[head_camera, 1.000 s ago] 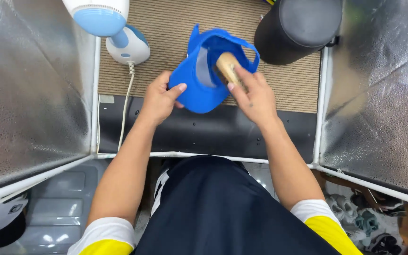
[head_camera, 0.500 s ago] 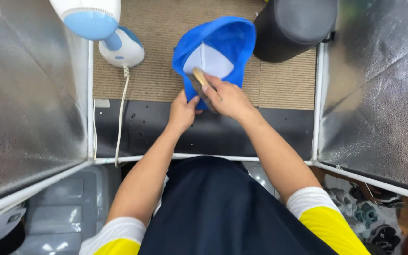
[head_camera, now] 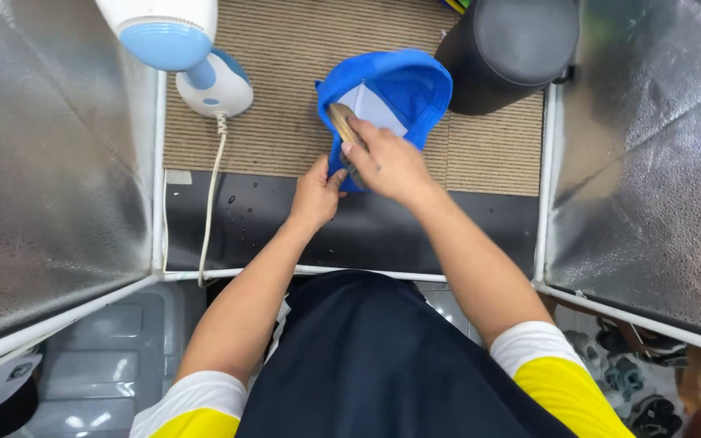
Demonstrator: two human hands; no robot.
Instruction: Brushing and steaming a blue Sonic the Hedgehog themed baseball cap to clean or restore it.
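A ribbed tan mat (head_camera: 285, 122) lies between two silver foil walls (head_camera: 50, 162), with a black strip (head_camera: 448, 227) along its near edge, a black bin (head_camera: 513, 49) at the back right and a white and blue steamer (head_camera: 196, 65) with its cord (head_camera: 211, 203) at the back left. A blue cap (head_camera: 407, 89) lies upside down on the mat just beside the bin, its white lining facing up. The left hand (head_camera: 316, 195) pinches the cap's near edge with closed fingers, and the right hand (head_camera: 387, 158) is closed around a wooden brush (head_camera: 341, 122) pressed inside the cap.

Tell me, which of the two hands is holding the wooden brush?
The right hand presses the wooden brush inside the blue cap; the left hand only pinches the cap's lower edge.
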